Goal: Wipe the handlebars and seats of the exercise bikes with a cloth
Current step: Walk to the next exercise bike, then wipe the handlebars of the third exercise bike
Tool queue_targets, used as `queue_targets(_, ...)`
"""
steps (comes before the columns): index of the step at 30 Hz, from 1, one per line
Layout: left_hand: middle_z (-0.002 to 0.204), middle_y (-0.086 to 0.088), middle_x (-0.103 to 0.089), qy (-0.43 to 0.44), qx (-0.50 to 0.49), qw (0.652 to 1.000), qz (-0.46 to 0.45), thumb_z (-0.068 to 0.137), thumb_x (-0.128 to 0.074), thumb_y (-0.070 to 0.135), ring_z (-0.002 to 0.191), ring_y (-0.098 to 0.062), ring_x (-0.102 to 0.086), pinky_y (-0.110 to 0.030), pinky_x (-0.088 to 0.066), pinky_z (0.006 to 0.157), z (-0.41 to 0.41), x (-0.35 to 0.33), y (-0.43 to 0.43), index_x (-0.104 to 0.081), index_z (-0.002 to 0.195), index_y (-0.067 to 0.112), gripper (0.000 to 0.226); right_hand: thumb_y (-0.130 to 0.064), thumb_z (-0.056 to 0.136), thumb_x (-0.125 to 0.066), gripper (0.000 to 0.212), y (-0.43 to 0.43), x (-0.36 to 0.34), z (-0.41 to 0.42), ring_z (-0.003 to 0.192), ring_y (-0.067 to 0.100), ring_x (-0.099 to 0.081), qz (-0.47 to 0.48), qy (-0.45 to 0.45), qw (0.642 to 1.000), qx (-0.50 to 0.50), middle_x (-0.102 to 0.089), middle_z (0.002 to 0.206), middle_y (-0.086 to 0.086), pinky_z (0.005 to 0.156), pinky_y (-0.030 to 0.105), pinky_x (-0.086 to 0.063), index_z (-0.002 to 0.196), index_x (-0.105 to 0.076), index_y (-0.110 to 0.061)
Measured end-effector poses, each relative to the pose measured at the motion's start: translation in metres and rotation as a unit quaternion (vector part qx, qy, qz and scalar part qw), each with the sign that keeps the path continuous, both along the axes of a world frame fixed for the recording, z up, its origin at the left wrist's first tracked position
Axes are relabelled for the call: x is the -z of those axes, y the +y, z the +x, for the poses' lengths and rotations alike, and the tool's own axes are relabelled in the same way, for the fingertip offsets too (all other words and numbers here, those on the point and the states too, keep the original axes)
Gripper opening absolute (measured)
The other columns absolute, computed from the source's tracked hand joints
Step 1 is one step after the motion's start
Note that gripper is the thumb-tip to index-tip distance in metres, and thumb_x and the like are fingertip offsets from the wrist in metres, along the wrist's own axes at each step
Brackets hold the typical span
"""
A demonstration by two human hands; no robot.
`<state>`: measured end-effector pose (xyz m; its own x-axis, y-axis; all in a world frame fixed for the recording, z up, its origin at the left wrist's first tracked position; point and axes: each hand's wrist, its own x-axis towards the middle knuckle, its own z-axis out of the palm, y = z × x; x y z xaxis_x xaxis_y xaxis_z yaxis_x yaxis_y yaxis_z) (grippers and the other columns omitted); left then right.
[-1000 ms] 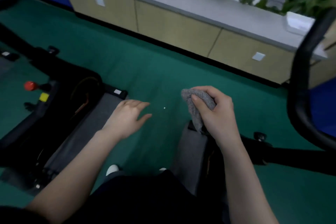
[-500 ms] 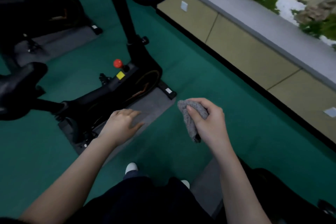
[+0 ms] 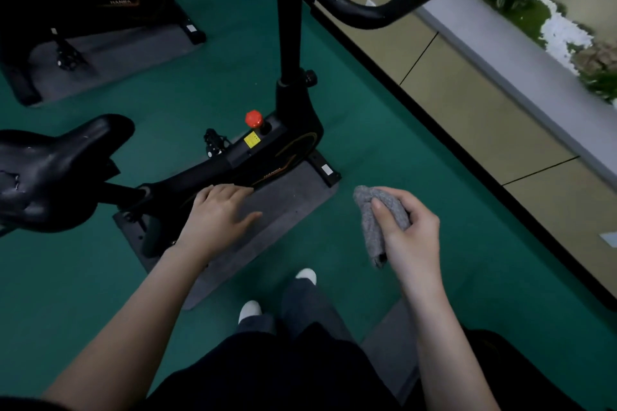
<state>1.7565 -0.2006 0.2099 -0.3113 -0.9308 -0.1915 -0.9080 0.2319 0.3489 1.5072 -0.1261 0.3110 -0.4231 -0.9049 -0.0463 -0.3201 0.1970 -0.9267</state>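
Grey cloth point(image 3: 375, 227) is gripped bunched in curled right hand point(image 3: 412, 240) fingers, left hand point(image 3: 217, 213) is held flat and empty, handlebar point(image 3: 377, 10) well beyond the fingers, seat point(image 3: 56, 170) far left; cloth could be dropped if grip is relaxed mid-reach.

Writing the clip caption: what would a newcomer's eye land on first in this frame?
The black bike fills the middle, its seat at the left edge and its handlebar curving across the top, with a red knob bright on the frame. Lower down, the right hand grips a bunched grey cloth over the green floor, while the left hand is spread open beside the bike's frame.
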Motion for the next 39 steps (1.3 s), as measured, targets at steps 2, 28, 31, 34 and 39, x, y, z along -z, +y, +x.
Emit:
queue_targets(2, 0.14, 0.002, -0.049, 0.003, -0.006, 1.0, 0.002, 0.091, -0.05, 0.052, 0.135, -0.017, -0.036, -0.038, -0.017, 0.113, -0.001, 0.0, -0.009, -0.046, 0.138, 0.023, 0.055, -0.005, 0.089, -0.064, 0.015, -0.014, 0.001, -0.001, 0.091, 0.011, -0.066, 0.012, -0.018, 1.0, 0.01, -0.071, 0.093, -0.006, 0.081, 0.025, -0.051, 0.093, -0.071, -0.018)
queue_targets(28, 0.12, -0.003, -0.062, 0.051, -0.084, 0.99, -0.099, 0.089, -0.061, 0.039, 0.115, -0.026, -0.054, -0.039, -0.033, 0.101, -0.048, -0.058, -0.189, -0.061, 0.123, 0.012, 0.043, -0.009, 0.09, -0.064, 0.014, -0.237, -0.021, -0.013, 0.091, 0.002, -0.066, -0.067, -0.04, 0.99, -0.12, -0.071, 0.093, -0.013, 0.076, 0.012, -0.05, 0.099, -0.071, -0.017)
queue_targets(31, 0.126, -0.002, -0.059, 0.067, -0.06, 0.99, -0.104, 0.091, -0.058, 0.04, 0.119, -0.025, -0.052, -0.039, -0.032, 0.104, -0.049, -0.063, -0.214, -0.059, 0.126, 0.012, 0.045, -0.008, 0.09, -0.064, 0.016, -0.248, -0.026, -0.008, 0.089, 0.0, -0.066, -0.088, -0.031, 0.99, -0.104, -0.071, 0.094, -0.016, 0.074, 0.009, -0.048, 0.098, -0.07, -0.019)
queue_targets(34, 0.127, -0.003, -0.058, 0.088, -0.016, 0.99, -0.111, 0.092, -0.048, 0.048, 0.119, -0.024, -0.052, -0.039, -0.033, 0.103, -0.049, -0.069, -0.243, -0.059, 0.126, 0.012, 0.051, -0.006, 0.089, -0.064, 0.017, -0.262, -0.028, 0.0, 0.091, 0.001, -0.066, -0.112, -0.02, 0.992, -0.062, -0.071, 0.094, -0.014, 0.076, 0.011, -0.048, 0.099, -0.071, -0.018)
queue_targets(39, 0.126, -0.001, -0.059, 0.123, 0.08, 0.981, -0.129, 0.091, -0.039, 0.048, 0.115, -0.023, -0.054, -0.033, -0.034, 0.1, -0.036, -0.081, -0.294, -0.059, 0.125, 0.013, 0.053, -0.008, 0.09, -0.063, 0.018, -0.291, -0.034, 0.025, 0.093, 0.008, -0.066, -0.143, 0.017, 0.989, 0.025, -0.069, 0.098, -0.001, 0.081, 0.02, -0.051, 0.101, -0.069, -0.02)
